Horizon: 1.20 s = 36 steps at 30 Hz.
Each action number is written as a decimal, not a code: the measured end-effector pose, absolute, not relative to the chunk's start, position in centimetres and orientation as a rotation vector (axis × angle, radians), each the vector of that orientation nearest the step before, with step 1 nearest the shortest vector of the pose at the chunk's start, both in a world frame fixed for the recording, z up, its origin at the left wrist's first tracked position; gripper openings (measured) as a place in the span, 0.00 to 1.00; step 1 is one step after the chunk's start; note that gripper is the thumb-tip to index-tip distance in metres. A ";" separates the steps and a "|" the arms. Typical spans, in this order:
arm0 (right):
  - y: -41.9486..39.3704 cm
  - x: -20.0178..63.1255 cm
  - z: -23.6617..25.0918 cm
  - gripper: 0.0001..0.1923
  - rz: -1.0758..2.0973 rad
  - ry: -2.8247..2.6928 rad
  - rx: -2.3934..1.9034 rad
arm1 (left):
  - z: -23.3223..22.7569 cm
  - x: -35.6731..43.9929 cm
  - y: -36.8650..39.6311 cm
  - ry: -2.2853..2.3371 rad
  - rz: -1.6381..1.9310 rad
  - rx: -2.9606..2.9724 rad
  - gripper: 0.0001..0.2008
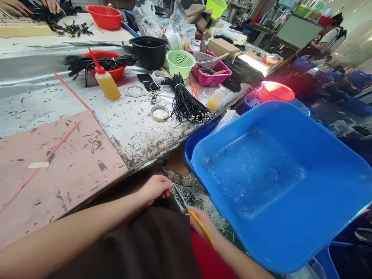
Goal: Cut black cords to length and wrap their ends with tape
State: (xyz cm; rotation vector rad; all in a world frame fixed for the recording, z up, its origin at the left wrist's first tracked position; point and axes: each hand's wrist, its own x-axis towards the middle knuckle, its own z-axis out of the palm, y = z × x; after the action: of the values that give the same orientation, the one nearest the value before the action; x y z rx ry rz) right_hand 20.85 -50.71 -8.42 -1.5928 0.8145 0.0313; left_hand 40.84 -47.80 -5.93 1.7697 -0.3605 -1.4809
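Brown cloth (145,248) covers the person's lap, closest of all. Just beside it tilts a big blue tub (279,182), below the edge of the messy tabletop (136,128). Low between them, the left hand (155,188) pinches its fingers together on the tip of a thin tool (186,205). Close by, the right hand (202,223) is closed around that tool's yellow handle (203,228).
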 end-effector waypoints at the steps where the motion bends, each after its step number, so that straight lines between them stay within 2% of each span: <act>1: -50.9 20.8 -8.2 0.21 0.043 0.796 -1.572 | -6.0 40.9 -47.7 -0.354 -1.480 1.766 0.05; 5: -52.2 21.6 -7.4 0.16 0.059 0.785 -1.484 | -5.3 41.6 -47.2 -0.364 -1.468 1.719 0.02; 9: -53.1 25.2 -6.8 0.23 -0.266 0.797 -1.443 | -4.0 42.4 -46.1 -0.389 -1.434 1.644 0.03; 12: -53.4 28.9 -5.7 0.24 -0.387 0.727 -1.469 | -3.2 43.1 -44.8 -0.409 -1.397 1.609 0.05; 19: -50.5 36.4 -2.9 0.21 -0.204 0.346 -1.702 | -1.8 46.4 -39.2 -0.356 -1.268 1.552 0.08; 24: -47.8 43.7 -1.1 0.23 -0.099 0.029 -1.838 | 0.3 50.0 -30.6 -0.255 -1.101 1.649 0.12; 27: -48.7 49.8 0.0 0.24 -0.124 0.035 -1.879 | 1.0 51.1 -23.5 -0.182 -0.953 1.875 0.16; 30: -50.6 56.1 0.4 0.26 -0.087 0.120 -1.978 | 0.7 51.8 -17.7 0.078 -0.770 2.017 0.23; 36: -52.1 64.0 -1.4 0.26 0.038 0.261 -2.338 | -0.5 53.2 -15.1 0.221 -0.603 2.143 0.22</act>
State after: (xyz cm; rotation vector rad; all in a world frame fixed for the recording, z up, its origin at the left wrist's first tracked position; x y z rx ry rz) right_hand 64.01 -52.12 -1.37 -2.3380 0.2607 0.0377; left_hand 53.23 -15.07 -0.48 2.1429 0.2212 -0.6026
